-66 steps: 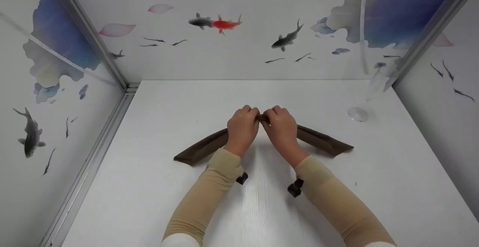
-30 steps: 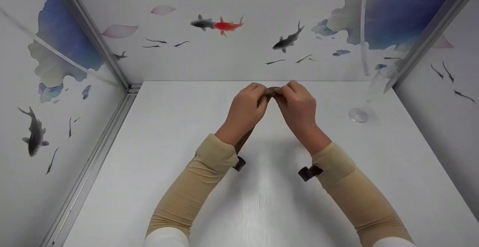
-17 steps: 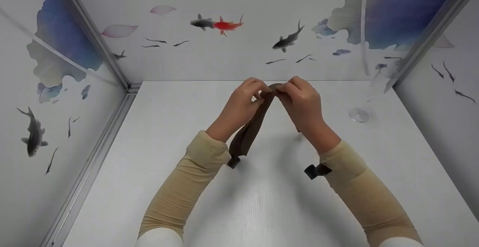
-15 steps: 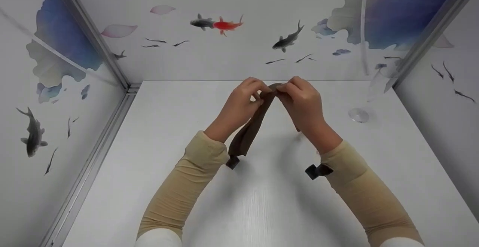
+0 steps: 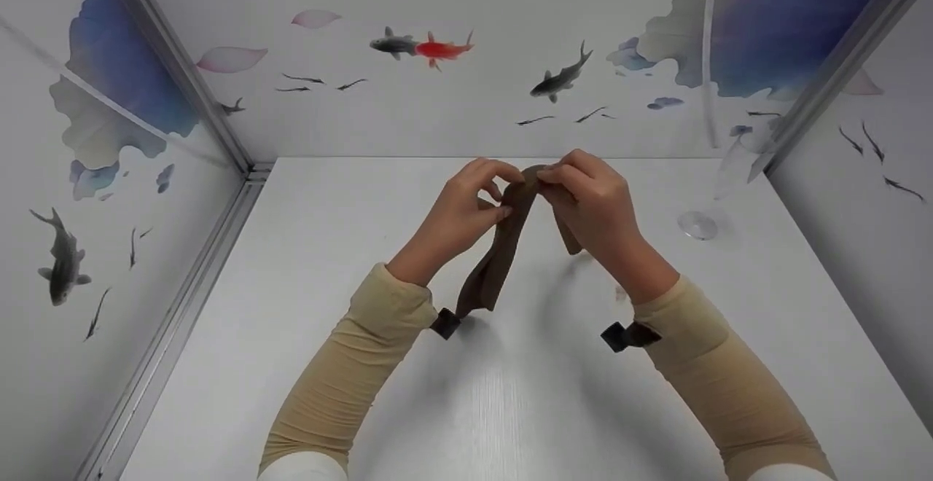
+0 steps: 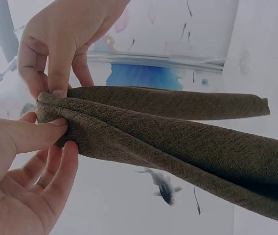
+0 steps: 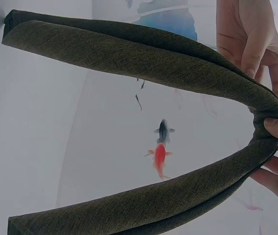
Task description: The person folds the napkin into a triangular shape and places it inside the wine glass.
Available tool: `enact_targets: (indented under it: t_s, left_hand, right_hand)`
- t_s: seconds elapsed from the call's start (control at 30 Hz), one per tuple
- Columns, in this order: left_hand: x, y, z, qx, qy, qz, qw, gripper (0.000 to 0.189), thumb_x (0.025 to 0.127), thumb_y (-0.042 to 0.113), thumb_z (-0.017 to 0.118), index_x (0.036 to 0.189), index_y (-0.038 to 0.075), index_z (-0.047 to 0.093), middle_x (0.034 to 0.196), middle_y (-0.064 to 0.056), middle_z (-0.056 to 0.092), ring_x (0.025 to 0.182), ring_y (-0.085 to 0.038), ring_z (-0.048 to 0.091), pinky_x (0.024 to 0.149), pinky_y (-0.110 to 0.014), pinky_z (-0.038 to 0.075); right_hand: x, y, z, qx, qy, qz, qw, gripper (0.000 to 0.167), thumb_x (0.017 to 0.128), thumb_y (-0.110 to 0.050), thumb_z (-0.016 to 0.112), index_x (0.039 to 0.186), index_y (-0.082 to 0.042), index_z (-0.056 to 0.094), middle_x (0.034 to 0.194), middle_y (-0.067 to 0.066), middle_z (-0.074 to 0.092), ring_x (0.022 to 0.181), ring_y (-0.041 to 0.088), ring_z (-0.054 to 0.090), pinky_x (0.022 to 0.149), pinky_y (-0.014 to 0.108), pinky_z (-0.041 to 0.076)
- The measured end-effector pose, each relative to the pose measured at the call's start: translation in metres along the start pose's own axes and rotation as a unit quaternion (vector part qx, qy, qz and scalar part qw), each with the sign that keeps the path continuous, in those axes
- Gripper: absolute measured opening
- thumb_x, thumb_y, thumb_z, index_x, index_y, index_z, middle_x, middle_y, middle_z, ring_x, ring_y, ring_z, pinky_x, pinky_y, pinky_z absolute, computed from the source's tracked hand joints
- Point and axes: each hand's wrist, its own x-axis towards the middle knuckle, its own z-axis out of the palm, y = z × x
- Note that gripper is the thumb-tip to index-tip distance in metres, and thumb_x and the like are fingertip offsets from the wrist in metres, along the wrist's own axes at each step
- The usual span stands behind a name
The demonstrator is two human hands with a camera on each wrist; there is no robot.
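A long, dark brown strip of folded cloth (image 5: 503, 255) is bent in the middle, its two ends hanging down toward me like an upside-down V. At the bend, my right hand (image 5: 594, 197) pinches the cloth between thumb and fingers. Just left of it, my left hand (image 5: 466, 208) holds the left half near the top, thumb (image 6: 56, 125) on the near face and a finger at the edge. A lengthwise fold runs open along the strip (image 7: 129, 54) in the right wrist view. Part of the right half is hidden behind my right hand in the head view.
A clear stemmed glass (image 5: 697, 224) stands at the back right of the white table (image 5: 503, 408). White panels with painted fish (image 5: 557, 73) enclose the left, back and right sides. A small black wrist camera (image 5: 446, 323) sits close to the left cloth end.
Both hands have lifted the cloth's middle up and back, and its spread ends have swung together. In the last half second, the left hand's thumb has slid down and left from the bend.
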Motion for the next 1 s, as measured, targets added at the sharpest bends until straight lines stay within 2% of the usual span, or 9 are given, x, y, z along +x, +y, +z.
enact_targets:
  t_s: [0.1, 0.17, 0.23, 0.4, 0.5, 0.6, 0.73, 0.87, 1.0]
  left_hand:
    - [0.000, 0.002, -0.001, -0.017, 0.006, -0.014, 0.9997, 0.043, 0.086, -0.006, 0.070, 0.123, 0.011, 0.060, 0.114, -0.002, 0.059, 0.089, -0.014, 0.058, 0.074, -0.026, 0.053]
    - [-0.001, 0.003, -0.001, -0.016, 0.012, -0.010, 0.9998, 0.046, 0.085, -0.003, 0.073, 0.128, 0.011, 0.060, 0.112, -0.002, 0.061, 0.087, -0.013, 0.060, 0.077, -0.025, 0.052]
    - [-0.003, 0.003, -0.001, -0.005, 0.013, 0.009, 0.9999, 0.049, 0.085, -0.001, 0.074, 0.131, 0.010, 0.060, 0.112, -0.004, 0.063, 0.087, -0.012, 0.061, 0.080, -0.024, 0.051]
    - [-0.007, 0.002, 0.000, 0.016, 0.000, 0.078, 0.9968, 0.055, 0.083, 0.001, 0.075, 0.135, 0.004, 0.057, 0.114, -0.007, 0.062, 0.090, -0.012, 0.061, 0.084, -0.022, 0.050]
    - [-0.007, 0.001, 0.001, 0.018, 0.002, 0.094, 0.9954, 0.056, 0.083, 0.003, 0.076, 0.135, 0.005, 0.057, 0.114, -0.006, 0.061, 0.094, -0.012, 0.059, 0.085, -0.023, 0.050]
    - [-0.007, 0.001, 0.003, 0.014, 0.014, 0.090, 0.9957, 0.055, 0.082, 0.006, 0.078, 0.134, 0.008, 0.059, 0.116, -0.003, 0.059, 0.099, -0.011, 0.056, 0.087, -0.025, 0.049]
    - [-0.007, 0.002, 0.005, -0.014, 0.019, 0.071, 0.9972, 0.055, 0.081, 0.006, 0.079, 0.132, 0.010, 0.058, 0.125, -0.001, 0.053, 0.111, -0.009, 0.052, 0.091, -0.027, 0.048]
    - [-0.008, 0.002, 0.007, -0.062, 0.001, 0.055, 0.9965, 0.058, 0.082, 0.004, 0.078, 0.134, 0.009, 0.052, 0.136, 0.000, 0.050, 0.122, -0.010, 0.049, 0.097, -0.028, 0.044]
    - [-0.009, 0.003, 0.009, -0.114, -0.019, 0.052, 0.9919, 0.057, 0.083, 0.002, 0.076, 0.133, 0.008, 0.048, 0.140, 0.001, 0.050, 0.124, -0.011, 0.050, 0.101, -0.028, 0.042]
  right_hand:
    - [0.003, -0.002, -0.003, 0.016, 0.004, 0.005, 0.9999, 0.014, 0.079, 0.011, 0.074, 0.087, -0.001, 0.074, 0.075, 0.011, 0.060, 0.063, 0.024, 0.056, 0.058, 0.034, 0.049]
    - [0.004, -0.004, -0.005, 0.025, 0.003, 0.009, 0.9996, 0.015, 0.079, 0.012, 0.074, 0.088, -0.001, 0.074, 0.076, 0.011, 0.061, 0.064, 0.023, 0.056, 0.059, 0.030, 0.047]
    - [0.004, -0.006, -0.006, 0.039, 0.001, 0.011, 0.9992, 0.016, 0.079, 0.012, 0.074, 0.089, 0.000, 0.074, 0.079, 0.011, 0.062, 0.067, 0.023, 0.058, 0.062, 0.026, 0.046]
    - [0.003, -0.009, -0.009, 0.076, -0.007, 0.012, 0.9970, 0.020, 0.078, 0.015, 0.073, 0.092, 0.001, 0.072, 0.088, 0.012, 0.064, 0.077, 0.024, 0.064, 0.075, 0.015, 0.048]
    - [0.002, -0.010, -0.009, 0.093, -0.005, 0.013, 0.9956, 0.021, 0.078, 0.015, 0.073, 0.094, 0.002, 0.072, 0.091, 0.013, 0.064, 0.080, 0.024, 0.065, 0.077, 0.014, 0.049]
    - [0.001, -0.011, -0.009, 0.104, 0.000, 0.013, 0.9945, 0.021, 0.078, 0.015, 0.072, 0.095, 0.002, 0.071, 0.092, 0.014, 0.063, 0.082, 0.025, 0.065, 0.078, 0.016, 0.049]
    - [0.000, -0.012, -0.008, 0.127, 0.002, 0.008, 0.9919, 0.023, 0.078, 0.017, 0.071, 0.097, 0.003, 0.071, 0.094, 0.015, 0.063, 0.084, 0.027, 0.065, 0.078, 0.018, 0.051]
    - [-0.002, -0.012, -0.007, 0.151, -0.001, 0.008, 0.9886, 0.026, 0.078, 0.019, 0.070, 0.099, 0.004, 0.071, 0.096, 0.017, 0.063, 0.086, 0.028, 0.065, 0.079, 0.020, 0.053]
    - [-0.003, -0.014, -0.007, 0.166, 0.002, 0.015, 0.9861, 0.028, 0.077, 0.019, 0.070, 0.100, 0.005, 0.071, 0.097, 0.016, 0.064, 0.087, 0.027, 0.065, 0.078, 0.023, 0.054]
